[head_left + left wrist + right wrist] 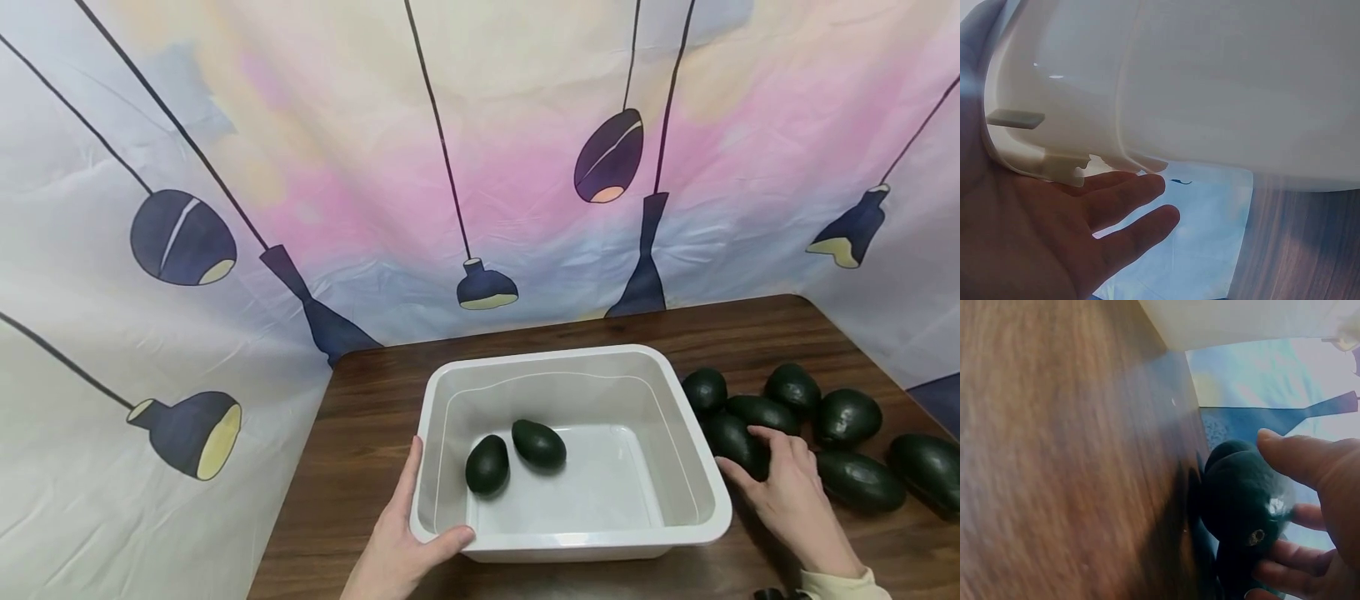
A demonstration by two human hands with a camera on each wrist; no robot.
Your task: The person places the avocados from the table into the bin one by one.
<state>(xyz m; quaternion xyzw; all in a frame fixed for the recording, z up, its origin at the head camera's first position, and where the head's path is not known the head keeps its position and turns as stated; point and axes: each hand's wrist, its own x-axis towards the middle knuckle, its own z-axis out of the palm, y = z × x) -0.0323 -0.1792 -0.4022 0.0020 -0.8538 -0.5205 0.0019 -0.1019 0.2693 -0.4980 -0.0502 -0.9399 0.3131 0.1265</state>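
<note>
A white plastic tub (pixel 555 540) stands on the table with two dark green avocados (pixel 487 465) inside, towards its left. My left hand (pixel 405 529) rests against the tub's near left corner, thumb over the front rim and index finger along the left side. In the left wrist view the other fingers (pixel 1129 234) extend straight under the rim. My right hand (pixel 791 487) is at an avocado (pixel 735 444) just right of the tub. Its thumb and fingertips lie along either side of that avocado (pixel 1244 494), fingers spread.
Several more avocados (pixel 847 417) lie clustered on the right of the brown wooden table (pixel 375 450), one close to its right edge. A fabric backdrop (pixel 345 167) printed with hanging lamps rises behind the table. A small black object (pixel 768 593) shows near the right sleeve.
</note>
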